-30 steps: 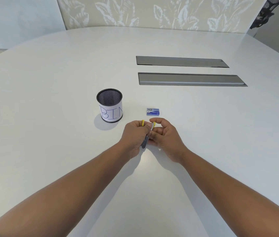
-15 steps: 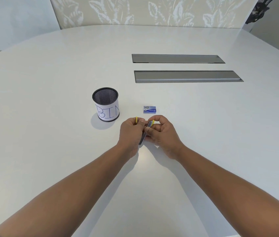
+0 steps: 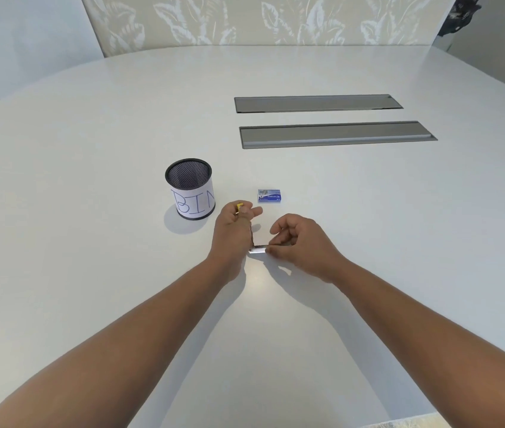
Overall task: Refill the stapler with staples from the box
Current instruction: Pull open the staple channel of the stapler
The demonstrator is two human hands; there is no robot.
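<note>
- Head view: we see our left hand (image 3: pixel 235 227) curled round the upper part of the stapler (image 3: pixel 252 239), with a bit of its yellow trim poking out between the fingers near the knuckles.
- Head view: our right hand (image 3: pixel 299 239) pinches the metal arm of the stapler low down, just above the white table (image 3: pixel 90 180); the two parts look swung apart into an open angle, though our fingers hide most of it.
- Head view: the small blue box of staples (image 3: pixel 270 195) lies flat on the table just beyond our hands, apart from both and, as far as we can tell, closed.
- Head view: a black mesh cup labelled BIN (image 3: pixel 190 188) stands to the left of the box, and two grey cable hatches (image 3: pixel 331 118) sit farther back.
- We judge the step in hand to be opening the stapler to bare its magazine; no staples are loaded yet.
- Next we would need to free one hand, probably the right, while the left keeps the stapler open.
- That hand then has to reach the box, open it and draw out one strip without breaking it.
</note>
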